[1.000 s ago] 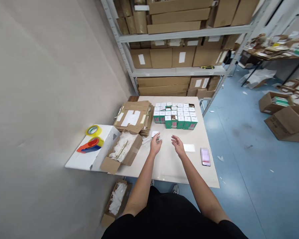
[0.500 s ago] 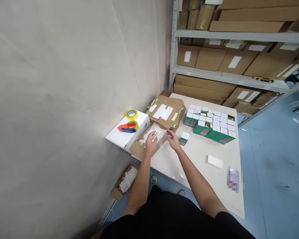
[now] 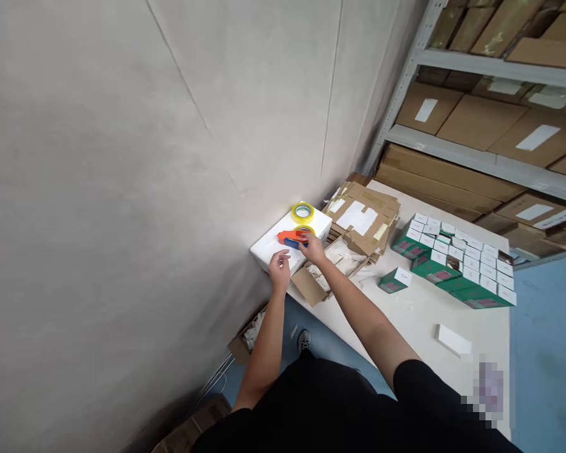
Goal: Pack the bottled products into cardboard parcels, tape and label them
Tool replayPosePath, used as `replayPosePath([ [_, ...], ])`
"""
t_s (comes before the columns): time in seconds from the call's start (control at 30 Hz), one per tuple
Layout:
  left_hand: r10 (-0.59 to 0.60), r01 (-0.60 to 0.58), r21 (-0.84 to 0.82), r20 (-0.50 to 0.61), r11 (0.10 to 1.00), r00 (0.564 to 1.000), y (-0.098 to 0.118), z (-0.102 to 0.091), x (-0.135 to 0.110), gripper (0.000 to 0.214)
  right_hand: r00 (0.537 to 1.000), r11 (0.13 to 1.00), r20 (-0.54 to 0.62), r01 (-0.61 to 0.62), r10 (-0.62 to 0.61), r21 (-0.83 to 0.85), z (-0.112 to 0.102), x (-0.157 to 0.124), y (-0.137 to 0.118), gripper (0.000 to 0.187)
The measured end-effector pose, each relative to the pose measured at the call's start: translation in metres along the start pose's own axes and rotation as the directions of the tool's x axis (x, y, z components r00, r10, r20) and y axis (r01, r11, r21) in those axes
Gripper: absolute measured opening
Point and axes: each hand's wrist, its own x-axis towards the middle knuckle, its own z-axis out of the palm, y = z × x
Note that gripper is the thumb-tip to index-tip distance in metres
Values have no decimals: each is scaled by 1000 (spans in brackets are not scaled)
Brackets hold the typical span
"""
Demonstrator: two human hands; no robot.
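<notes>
Down at the white foam block by the wall, the right hand is curled over the orange tape dispenser, gripping it! The left hand is open and empty just beside the block, with a yellow tape roll behind, and green boxes on the desk off to the right.

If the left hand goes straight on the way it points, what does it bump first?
Probably the orange tape dispenser lying on the white foam block. The left hand points toward it, but depth is hard to judge, so it might touch the block first.
</notes>
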Motion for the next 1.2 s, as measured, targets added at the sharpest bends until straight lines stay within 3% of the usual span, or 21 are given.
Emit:
replayPosePath([
  [0.17, -20, 21, 18, -72, 1000, 997, -2, -30, 13, 25, 988, 973, 152, 16, 20, -232, 23, 18, -9, 36],
  [0.3, 0, 1, 12, -117, 1000, 993, 3, -43, 18, 26, 985, 982, 156, -49, 78, -182, 26, 21, -13, 31],
  [0.43, 32, -33, -6, -164, 999, 986, 11, -44, 25, 25, 986, 958, 110, -88, 122, -273, 7, 8, -15, 46],
  [0.53, 27, -29, -14, -152, 999, 988, 18, -30, 29, 24, 991, 950, 85, -70, 100, -305, -21, -13, -9, 51],
  [0.7, 37, -38, -39, -17, 999, 999, 35, 23, 20, 25, 996, 961, 5, -79, 84, -267, -85, -65, 16, 47],
  [0.93, 116, -95, -107, 207, 990, 971, 68, 134, -35, 24, 961, 930, -194, -247, 198, -273, -183, -170, 68, 41],
  [1.1, 119, -65, -163, 346, 985, 931, 87, 215, -101, 31, 871, 859, -341, -446, 352, -253, -234, -264, 112, 41],
  [1.2, 110, -30, -174, 473, 984, 874, 92, 252, -145, 31, 794, 802, -401, -562, 456, -201, -253, -322, 141, 46],
])
